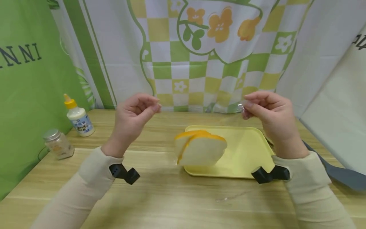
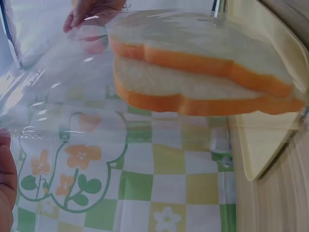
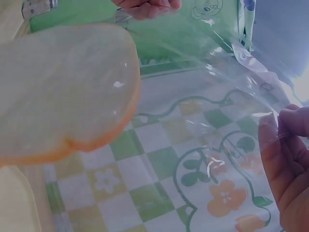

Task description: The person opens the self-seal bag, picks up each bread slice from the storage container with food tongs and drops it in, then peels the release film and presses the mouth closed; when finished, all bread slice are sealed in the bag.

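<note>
Two slices of white bread (image 1: 204, 151) with orange-brown crusts lie one against the other inside a clear plastic bag (image 2: 53, 82). The bag hangs between the hands, and the bread at its bottom overlaps the left part of the yellow tray (image 1: 246, 156) in the head view. My left hand (image 1: 130, 116) pinches one upper corner of the bag between thumb and forefinger. At the opposite corner, my right hand (image 1: 273, 114) pinches the film; the right wrist view shows the clear film (image 3: 241, 96) stretched up to its fingertips.
At the left stand a squeeze bottle (image 1: 81, 122) with a yellow cap and a small glass jar (image 1: 58, 144) with a silver lid. A dark grey spatula (image 1: 343, 175) lies at the right. A thin clear strip (image 1: 228, 198) rests on the wooden table (image 1: 160, 203) in front of the tray.
</note>
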A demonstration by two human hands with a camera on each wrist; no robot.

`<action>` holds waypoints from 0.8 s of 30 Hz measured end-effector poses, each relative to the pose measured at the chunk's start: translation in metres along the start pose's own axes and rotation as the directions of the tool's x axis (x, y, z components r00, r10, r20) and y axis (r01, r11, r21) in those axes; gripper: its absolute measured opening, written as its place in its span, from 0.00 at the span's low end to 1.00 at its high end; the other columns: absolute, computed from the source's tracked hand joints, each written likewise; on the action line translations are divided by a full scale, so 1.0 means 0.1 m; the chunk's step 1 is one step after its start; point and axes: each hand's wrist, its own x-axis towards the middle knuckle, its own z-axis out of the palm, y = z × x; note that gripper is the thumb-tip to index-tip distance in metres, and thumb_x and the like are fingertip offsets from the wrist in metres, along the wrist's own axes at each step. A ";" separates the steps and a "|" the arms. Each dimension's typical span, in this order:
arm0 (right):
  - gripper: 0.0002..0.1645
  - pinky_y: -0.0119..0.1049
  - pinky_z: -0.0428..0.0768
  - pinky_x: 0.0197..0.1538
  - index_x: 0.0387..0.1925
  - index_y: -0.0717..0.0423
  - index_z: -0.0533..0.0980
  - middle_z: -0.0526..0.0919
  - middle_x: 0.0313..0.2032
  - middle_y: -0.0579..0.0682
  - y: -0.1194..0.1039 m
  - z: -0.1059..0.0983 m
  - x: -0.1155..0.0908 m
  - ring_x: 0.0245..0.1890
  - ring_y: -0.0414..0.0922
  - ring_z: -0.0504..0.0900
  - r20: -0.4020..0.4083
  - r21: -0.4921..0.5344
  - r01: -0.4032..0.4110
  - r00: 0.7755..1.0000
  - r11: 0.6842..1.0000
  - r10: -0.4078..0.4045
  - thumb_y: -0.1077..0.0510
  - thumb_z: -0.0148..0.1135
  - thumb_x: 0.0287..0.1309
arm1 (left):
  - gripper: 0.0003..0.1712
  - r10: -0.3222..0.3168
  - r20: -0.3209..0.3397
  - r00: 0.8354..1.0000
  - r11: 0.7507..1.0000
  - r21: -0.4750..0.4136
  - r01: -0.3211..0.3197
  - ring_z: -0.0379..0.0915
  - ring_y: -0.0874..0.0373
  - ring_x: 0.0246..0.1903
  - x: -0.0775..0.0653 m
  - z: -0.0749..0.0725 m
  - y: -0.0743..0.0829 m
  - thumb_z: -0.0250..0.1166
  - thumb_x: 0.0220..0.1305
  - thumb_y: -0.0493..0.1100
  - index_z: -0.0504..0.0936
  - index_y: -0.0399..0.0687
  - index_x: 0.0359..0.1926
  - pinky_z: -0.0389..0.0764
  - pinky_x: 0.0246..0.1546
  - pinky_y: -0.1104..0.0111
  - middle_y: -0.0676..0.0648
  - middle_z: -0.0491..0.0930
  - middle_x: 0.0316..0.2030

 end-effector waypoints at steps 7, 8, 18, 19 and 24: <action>0.11 0.32 0.82 0.30 0.34 0.72 0.79 0.83 0.26 0.55 0.05 -0.05 -0.02 0.25 0.44 0.81 0.100 0.110 -0.003 0.995 0.994 -0.008 0.80 0.52 0.53 | 0.12 -0.012 0.066 0.998 0.998 -0.053 0.015 0.79 0.61 0.28 -0.01 -0.07 0.07 0.59 0.55 0.22 0.83 0.36 0.37 0.80 0.32 0.72 0.52 0.83 0.28; 0.10 0.33 0.82 0.30 0.34 0.73 0.78 0.83 0.27 0.57 0.06 -0.05 -0.02 0.26 0.45 0.82 0.116 0.144 -0.002 0.993 0.990 -0.015 0.80 0.52 0.53 | 0.13 -0.017 0.072 0.997 0.999 -0.050 0.020 0.79 0.61 0.28 -0.01 -0.08 0.07 0.59 0.55 0.21 0.84 0.37 0.36 0.80 0.33 0.72 0.52 0.83 0.28; 0.18 0.36 0.82 0.32 0.32 0.80 0.75 0.82 0.27 0.62 0.19 -0.09 0.01 0.27 0.50 0.81 0.201 0.337 0.114 0.961 0.934 -0.190 0.86 0.38 0.49 | 0.22 0.008 0.127 0.992 0.999 -0.039 -0.003 0.78 0.63 0.30 -0.04 -0.13 0.08 0.54 0.54 0.19 0.85 0.48 0.31 0.79 0.33 0.74 0.53 0.83 0.30; 0.16 0.37 0.82 0.32 0.32 0.81 0.75 0.82 0.27 0.63 0.21 -0.10 0.02 0.27 0.51 0.82 0.206 0.369 0.120 0.956 0.922 -0.207 0.86 0.40 0.49 | 0.22 0.012 0.139 0.990 0.999 -0.047 -0.005 0.78 0.62 0.30 -0.04 -0.13 0.08 0.54 0.54 0.19 0.85 0.48 0.31 0.79 0.33 0.73 0.53 0.83 0.30; 0.10 0.37 0.81 0.33 0.30 0.83 0.74 0.82 0.30 0.66 0.26 -0.14 0.01 0.29 0.53 0.82 0.231 0.442 0.116 0.943 0.890 -0.238 0.83 0.45 0.54 | 0.24 0.056 0.198 0.979 0.996 -0.073 -0.042 0.77 0.62 0.31 -0.04 -0.13 0.06 0.54 0.54 0.18 0.85 0.49 0.33 0.79 0.33 0.73 0.54 0.82 0.31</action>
